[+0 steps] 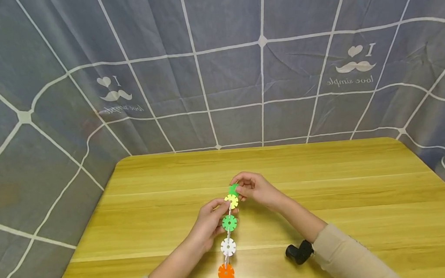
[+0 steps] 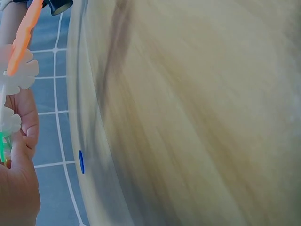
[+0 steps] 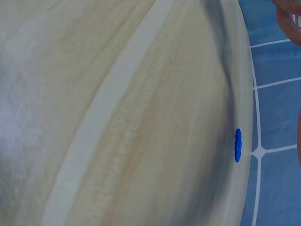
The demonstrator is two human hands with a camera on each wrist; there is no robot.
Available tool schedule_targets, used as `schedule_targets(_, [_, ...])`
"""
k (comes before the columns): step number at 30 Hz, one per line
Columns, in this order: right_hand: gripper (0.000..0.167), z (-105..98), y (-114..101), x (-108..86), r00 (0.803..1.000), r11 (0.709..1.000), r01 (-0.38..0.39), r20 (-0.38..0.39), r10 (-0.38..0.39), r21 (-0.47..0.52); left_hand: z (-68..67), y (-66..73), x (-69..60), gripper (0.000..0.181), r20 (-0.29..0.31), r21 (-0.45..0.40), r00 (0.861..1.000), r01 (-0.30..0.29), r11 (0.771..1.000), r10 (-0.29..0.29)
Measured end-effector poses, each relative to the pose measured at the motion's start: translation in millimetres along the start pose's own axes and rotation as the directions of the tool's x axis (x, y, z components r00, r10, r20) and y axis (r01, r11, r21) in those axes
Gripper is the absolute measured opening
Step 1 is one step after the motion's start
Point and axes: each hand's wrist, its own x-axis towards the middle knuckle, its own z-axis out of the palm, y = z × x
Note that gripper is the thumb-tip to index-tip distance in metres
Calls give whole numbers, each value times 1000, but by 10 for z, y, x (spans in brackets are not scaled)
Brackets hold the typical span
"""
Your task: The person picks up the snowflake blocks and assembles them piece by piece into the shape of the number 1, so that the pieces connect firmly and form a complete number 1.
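A chain of notched plastic discs hangs between my hands, with white pieces set edge-on among them. From its lower end come an orange disc, a white disc, a green disc and a yellow disc. My left hand pinches the chain by the yellow disc, thumb in front and fingers behind. At the top, my right hand pinches another green disc, partly covered by its fingers. The left wrist view catches the orange disc at its edge.
Below the hands spreads a wooden table. On it a blue piece shows edge-on near the table's edge in both wrist views. A grey curtain with white lines stands behind. Black wrist devices sit by the sleeves.
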Motion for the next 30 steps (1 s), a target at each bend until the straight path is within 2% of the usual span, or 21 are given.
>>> schedule_targets(4, [26,-37,39,-17,1000,1000,17,16,-17,17,7,0,-3,26,14,-5,1000,0,1000,0])
schedule_targets(10, [26,-40,57,-38,1000,999,-7,19,6,39,15,-16,-1,24,45,-17,999,9,1000,-8])
schedule_targets(20, [24,-32,118,-41,998,999,40,37,-41,25,29,-47,-1,21,65,-29,998,0,1000,2])
schedule_targets(30, [19,-53,23,-33,997,1000,26,69,-26,-11,29,-22,9,25,82,-14,997,-3,1000,4])
